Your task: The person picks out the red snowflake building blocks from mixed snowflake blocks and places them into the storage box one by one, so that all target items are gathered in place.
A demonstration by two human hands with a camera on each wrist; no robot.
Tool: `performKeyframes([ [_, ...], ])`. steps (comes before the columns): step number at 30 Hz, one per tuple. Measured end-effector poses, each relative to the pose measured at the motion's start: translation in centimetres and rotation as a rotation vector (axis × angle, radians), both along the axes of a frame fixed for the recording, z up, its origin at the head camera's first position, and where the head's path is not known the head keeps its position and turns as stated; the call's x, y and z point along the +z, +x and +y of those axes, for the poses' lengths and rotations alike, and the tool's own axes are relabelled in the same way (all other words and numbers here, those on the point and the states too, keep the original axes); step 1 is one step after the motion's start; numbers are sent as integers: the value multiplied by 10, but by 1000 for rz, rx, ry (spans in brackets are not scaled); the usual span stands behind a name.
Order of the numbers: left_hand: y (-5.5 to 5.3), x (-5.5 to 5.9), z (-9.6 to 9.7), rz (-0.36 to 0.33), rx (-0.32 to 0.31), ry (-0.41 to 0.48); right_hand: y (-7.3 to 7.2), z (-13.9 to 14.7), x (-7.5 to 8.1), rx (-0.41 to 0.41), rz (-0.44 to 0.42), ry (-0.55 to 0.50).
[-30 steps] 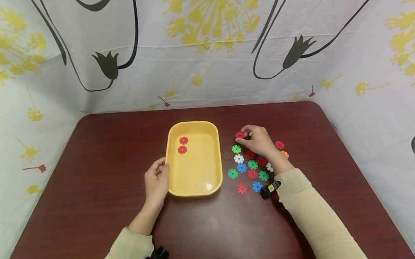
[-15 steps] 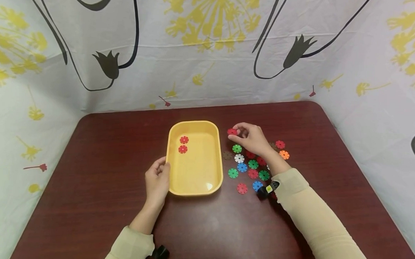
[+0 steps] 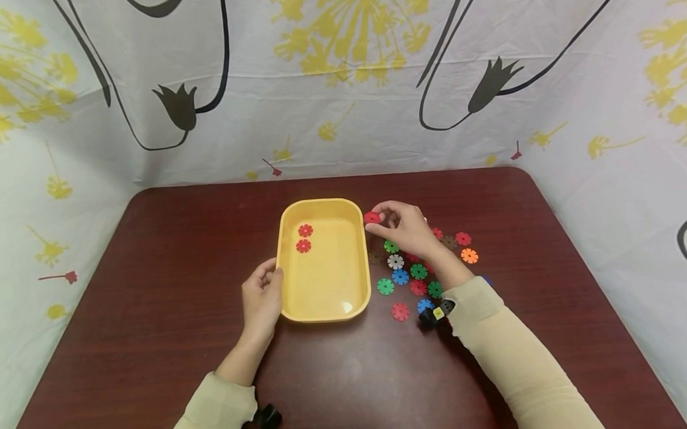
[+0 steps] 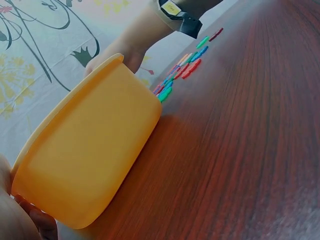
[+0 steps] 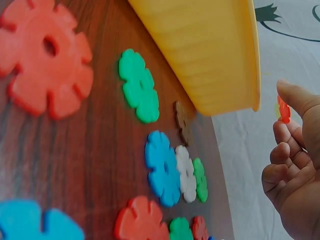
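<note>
A yellow plastic tray (image 3: 324, 289) sits mid-table with two red notched discs (image 3: 304, 246) lying in its left part. My left hand (image 3: 262, 300) grips the tray's left rim, thumb over the edge; the left wrist view shows the tray's side wall (image 4: 90, 145) with the fingers at its lower corner. Just off the tray's upper right edge, my right hand (image 3: 404, 229) pinches a red notched disc (image 3: 372, 218) between thumb and fingers. In the right wrist view that red disc (image 5: 284, 109) is seen edge-on, raised above the table.
Several notched discs in red, green, blue, white and brown lie loose right of the tray, such as a green disc (image 3: 385, 286) and an orange disc (image 3: 469, 255). My right forearm covers some. A patterned cloth (image 3: 346, 132) hangs behind the dark wooden table (image 3: 176, 284).
My right hand has moved left with the pinched red disc, from above the loose discs to near the tray's right rim. The left hand keeps its grip on the tray.
</note>
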State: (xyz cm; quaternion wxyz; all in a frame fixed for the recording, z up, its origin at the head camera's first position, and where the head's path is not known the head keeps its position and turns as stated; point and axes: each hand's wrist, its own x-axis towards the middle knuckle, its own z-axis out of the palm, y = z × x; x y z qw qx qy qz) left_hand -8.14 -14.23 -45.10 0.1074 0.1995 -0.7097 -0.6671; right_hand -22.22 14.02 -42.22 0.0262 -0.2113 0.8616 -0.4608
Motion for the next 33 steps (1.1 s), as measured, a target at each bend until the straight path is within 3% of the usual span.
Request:
performKeyframes([
  [16, 2, 5, 0, -10, -14, 12, 3, -31, 11, 93, 88, -5],
  [33, 1, 3, 1, -6, -2, 9, 4, -57, 10, 148, 151, -4],
])
